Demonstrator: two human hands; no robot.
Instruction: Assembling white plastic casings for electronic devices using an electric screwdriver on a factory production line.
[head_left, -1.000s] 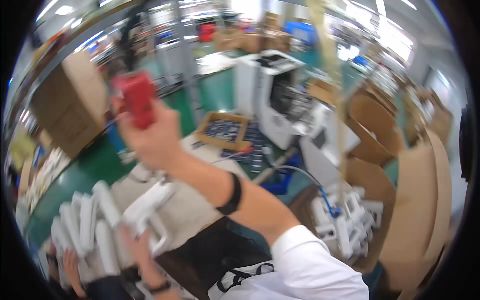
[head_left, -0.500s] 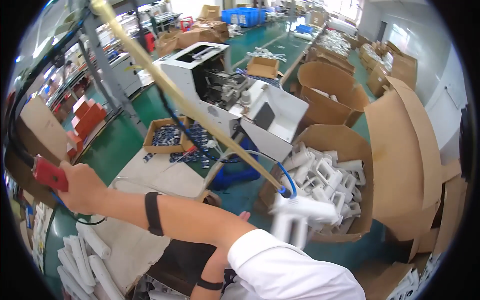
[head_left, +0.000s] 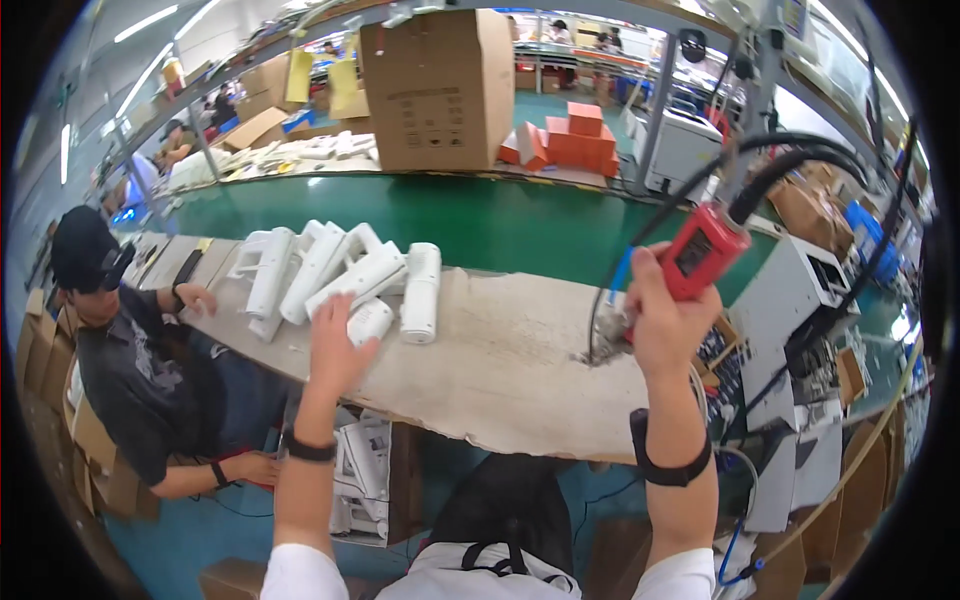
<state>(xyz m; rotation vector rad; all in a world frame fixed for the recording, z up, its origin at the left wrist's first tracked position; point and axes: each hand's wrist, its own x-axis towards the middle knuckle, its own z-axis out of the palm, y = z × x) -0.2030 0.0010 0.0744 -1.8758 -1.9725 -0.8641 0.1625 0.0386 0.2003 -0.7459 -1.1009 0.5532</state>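
My left hand (head_left: 338,348) reaches over the bench with its fingers spread, beside a short white plastic housing (head_left: 371,322); whether it touches the housing I cannot tell. Several white tubular housings with loop handles (head_left: 300,275) lie in a heap just beyond that hand. Another white housing (head_left: 421,290) lies apart, to the right of the heap. My right hand (head_left: 668,325) is wrapped around a red handheld tool (head_left: 708,245) with a thick black cable, held above the bench's right end. A blue tube and a blurred metal part hang by the tool.
The bench (head_left: 530,380) has a worn board top, with a green surface (head_left: 480,215) beyond. A co-worker (head_left: 130,370) sits at the left. Below the bench is a carton (head_left: 405,480) of white housings. A white machine (head_left: 800,290) and cables stand at right.
My view has swung left from the cartons to the bench. A blurred white housing was in the air by the right-hand carton. My left hand is now over the bench; the right still holds the tool.
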